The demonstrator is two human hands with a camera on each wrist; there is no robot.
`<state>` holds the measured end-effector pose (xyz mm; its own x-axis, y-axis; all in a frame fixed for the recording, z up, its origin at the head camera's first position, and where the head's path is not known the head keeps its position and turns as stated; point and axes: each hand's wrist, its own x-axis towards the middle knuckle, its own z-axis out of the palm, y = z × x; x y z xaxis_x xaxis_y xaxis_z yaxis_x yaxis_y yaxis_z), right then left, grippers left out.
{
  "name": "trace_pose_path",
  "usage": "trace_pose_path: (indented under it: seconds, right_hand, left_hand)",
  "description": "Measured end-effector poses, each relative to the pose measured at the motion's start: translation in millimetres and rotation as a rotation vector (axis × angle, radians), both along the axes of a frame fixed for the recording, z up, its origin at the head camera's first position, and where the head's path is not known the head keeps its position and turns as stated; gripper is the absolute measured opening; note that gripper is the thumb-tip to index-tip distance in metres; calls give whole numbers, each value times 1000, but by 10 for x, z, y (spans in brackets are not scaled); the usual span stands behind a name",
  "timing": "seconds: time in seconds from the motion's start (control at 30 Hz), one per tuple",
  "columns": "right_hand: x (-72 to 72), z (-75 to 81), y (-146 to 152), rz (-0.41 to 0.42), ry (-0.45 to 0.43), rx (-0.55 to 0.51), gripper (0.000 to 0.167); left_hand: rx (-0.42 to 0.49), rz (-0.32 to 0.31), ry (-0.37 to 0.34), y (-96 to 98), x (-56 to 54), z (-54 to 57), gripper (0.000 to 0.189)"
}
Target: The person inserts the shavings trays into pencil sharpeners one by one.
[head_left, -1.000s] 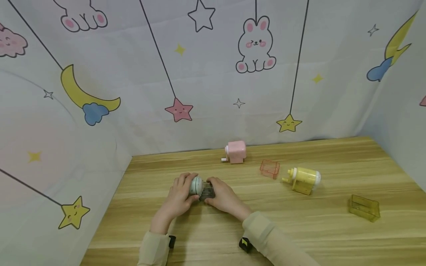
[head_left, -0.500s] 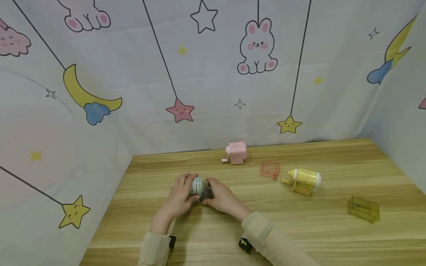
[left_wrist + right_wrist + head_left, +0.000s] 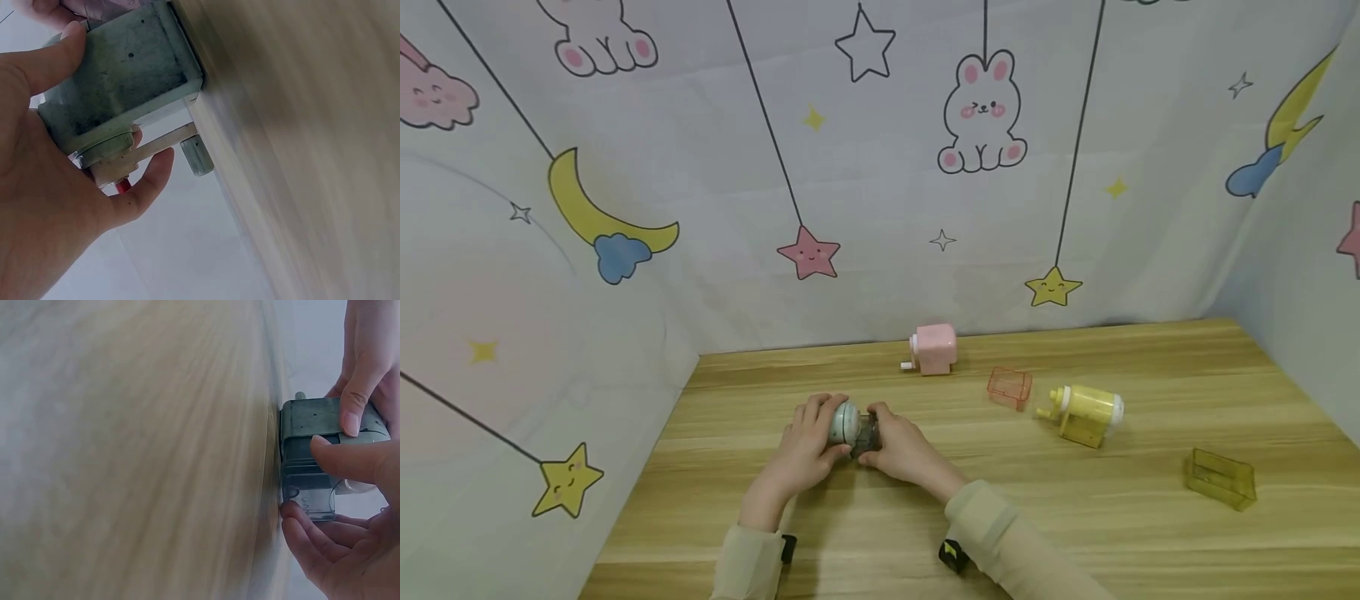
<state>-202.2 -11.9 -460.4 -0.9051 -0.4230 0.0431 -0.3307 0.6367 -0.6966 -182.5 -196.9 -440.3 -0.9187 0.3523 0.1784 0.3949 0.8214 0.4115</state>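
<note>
A pale green hand-crank pencil sharpener [image 3: 844, 423] is held by my left hand [image 3: 805, 442] at the left of the table. The left wrist view shows the thumb on the sharpener's body [image 3: 125, 75], with fingers near the crank arm and its green knob [image 3: 197, 156]. My right hand [image 3: 904, 448] grips a dark see-through shavings drawer [image 3: 868, 433] at the sharpener's other end. In the right wrist view, thumb and fingers pinch this drawer [image 3: 312, 499], part of which projects from the sharpener body [image 3: 312, 417]. Its inner end is hidden.
A pink crank sharpener [image 3: 936, 349] stands by the back cloth [image 3: 880, 183]. To its right are a clear orange-red drawer [image 3: 1009, 387] and a yellow crank sharpener [image 3: 1088, 412]. Farther right lies a clear yellow drawer [image 3: 1221, 478] on the wooden table [image 3: 1150, 550].
Both hands keep their hold on the sharpener and drawer. The right fingers shift slightly around the drawer. The head view has tilted a little upward.
</note>
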Motion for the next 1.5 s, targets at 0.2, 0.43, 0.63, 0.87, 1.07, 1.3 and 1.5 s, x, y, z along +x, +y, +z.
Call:
trace_pose_path:
  seconds: [0.2, 0.43, 0.63, 0.87, 1.07, 1.3, 1.5]
  right_hand:
    - [-7, -3, 5, 7, -10, -10, 67]
    - [-32, -13, 3, 22, -1, -20, 66]
    - [-37, -30, -5, 37, 17, -16, 65]
    - [-41, -55, -20, 40, 35, -17, 67]
    - [-41, -54, -26, 32, 29, -24, 68]
    - [-61, -47, -21, 43, 46, -34, 64]
    - [-69, -45, -31, 45, 23, -48, 63]
  left_hand:
    - [6, 6, -25, -2, 6, 12, 67]
    - [8, 16, -46, 4, 14, 39, 65]
    - [-2, 18, -47, 7, 5, 27, 65]
    - [-3, 16, -46, 6, -4, 21, 65]
    - [0, 12, -45, 8, -10, 20, 65]
    - [0, 15, -55, 18, -17, 25, 65]
    - [0, 19, -59, 23, -23, 27, 65]
